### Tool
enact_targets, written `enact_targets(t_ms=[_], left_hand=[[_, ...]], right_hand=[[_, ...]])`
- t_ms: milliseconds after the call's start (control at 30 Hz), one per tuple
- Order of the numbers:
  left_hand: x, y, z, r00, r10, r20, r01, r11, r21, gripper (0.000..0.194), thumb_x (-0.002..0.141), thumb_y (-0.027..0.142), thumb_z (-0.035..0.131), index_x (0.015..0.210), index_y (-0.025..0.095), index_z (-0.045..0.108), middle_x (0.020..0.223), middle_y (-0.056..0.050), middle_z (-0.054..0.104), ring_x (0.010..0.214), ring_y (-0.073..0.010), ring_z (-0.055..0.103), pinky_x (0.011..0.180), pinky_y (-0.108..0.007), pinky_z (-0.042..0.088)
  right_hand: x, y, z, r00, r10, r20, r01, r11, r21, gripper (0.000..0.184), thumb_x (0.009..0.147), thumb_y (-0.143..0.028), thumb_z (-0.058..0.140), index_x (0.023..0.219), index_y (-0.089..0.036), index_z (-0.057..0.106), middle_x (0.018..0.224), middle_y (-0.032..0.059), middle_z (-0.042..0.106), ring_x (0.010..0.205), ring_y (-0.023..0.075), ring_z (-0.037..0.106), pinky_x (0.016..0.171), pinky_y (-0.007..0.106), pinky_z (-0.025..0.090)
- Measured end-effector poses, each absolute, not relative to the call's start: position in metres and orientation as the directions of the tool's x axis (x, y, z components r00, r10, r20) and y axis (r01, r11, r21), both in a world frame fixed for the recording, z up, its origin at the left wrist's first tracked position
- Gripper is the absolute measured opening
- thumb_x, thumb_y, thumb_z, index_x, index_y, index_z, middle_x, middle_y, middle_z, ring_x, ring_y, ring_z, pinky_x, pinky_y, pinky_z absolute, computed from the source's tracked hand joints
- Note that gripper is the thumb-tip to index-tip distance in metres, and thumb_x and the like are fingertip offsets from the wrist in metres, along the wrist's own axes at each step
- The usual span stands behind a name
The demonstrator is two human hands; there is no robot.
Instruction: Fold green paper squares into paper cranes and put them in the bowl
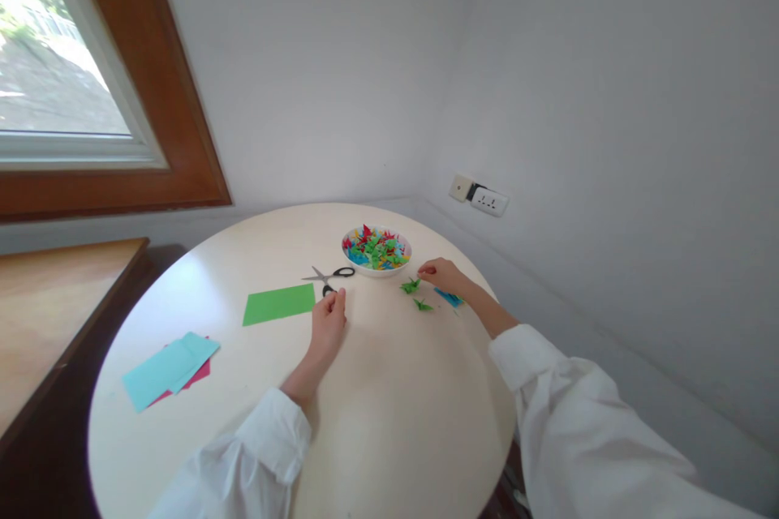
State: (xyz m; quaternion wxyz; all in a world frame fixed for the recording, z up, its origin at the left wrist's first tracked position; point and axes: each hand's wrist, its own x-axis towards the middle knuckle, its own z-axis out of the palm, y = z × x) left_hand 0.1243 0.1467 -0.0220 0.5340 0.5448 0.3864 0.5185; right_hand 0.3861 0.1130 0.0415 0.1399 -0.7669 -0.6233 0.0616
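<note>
My left hand rests on the round cream table with its fingers curled, just right of a green paper sheet and just below black-handled scissors. Nothing shows inside its fingers. My right hand lies near the far right edge, fingers pinched together beside a small green paper crane. A second green crane lies just below it, and a blue folded piece sits under my right wrist. A white bowl full of several colourful paper cranes stands behind both hands.
Light blue sheets over a red sheet lie at the table's left. A wooden sill or desk adjoins on the left under a window. Wall sockets sit at the back right.
</note>
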Motion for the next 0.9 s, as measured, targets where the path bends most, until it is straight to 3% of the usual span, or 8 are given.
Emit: enact_targets(t_ms=[200,400,600,900], left_hand=[[0.124,0.146,-0.021,0.163,0.979,0.121,-0.167,-0.093,0.982,0.044,0.074,0.055,0.051,0.053,0.02,0.035,0.042,0.008,0.027,0.038,-0.0067,0.028,0.039,-0.021,0.022],[0.123,0.145,-0.018,0.164,0.983,0.084,-0.179,-0.054,0.982,0.044,0.072,0.057,0.052,0.054,0.02,0.036,0.041,0.009,0.027,0.036,-0.0065,0.027,0.039,-0.021,0.021],[0.121,0.144,-0.015,0.162,0.984,0.073,-0.194,-0.041,0.98,0.043,0.072,0.056,0.052,0.055,0.02,0.035,0.041,0.009,0.025,0.035,-0.0061,0.025,0.038,-0.021,0.021],[0.122,0.145,-0.014,0.159,0.984,0.079,-0.208,-0.044,0.977,0.042,0.072,0.055,0.053,0.055,0.02,0.036,0.041,0.009,0.026,0.036,-0.0064,0.028,0.038,-0.021,0.022]], right_hand=[[0.384,0.116,0.039,0.251,0.961,0.114,0.908,-0.193,-0.373,0.016,0.071,-0.012,0.058,0.079,-0.016,0.072,0.081,0.0055,0.072,0.075,0.0165,0.065,0.069,0.024,0.047],[0.402,0.147,0.073,0.352,0.909,0.222,0.873,-0.233,-0.428,0.017,0.072,-0.014,0.057,0.082,-0.015,0.071,0.083,0.0074,0.072,0.075,0.0168,0.065,0.069,0.024,0.047],[0.4,0.192,0.078,0.443,0.836,0.324,0.844,-0.267,-0.465,0.025,0.077,-0.016,0.05,0.094,-0.014,0.069,0.096,0.0112,0.07,0.09,0.0192,0.064,0.079,0.027,0.046],[0.403,0.186,0.073,0.452,0.853,0.261,0.828,-0.292,-0.479,0.03,0.079,-0.015,0.046,0.099,-0.01,0.067,0.1,0.0138,0.068,0.094,0.0202,0.063,0.082,0.029,0.045]])
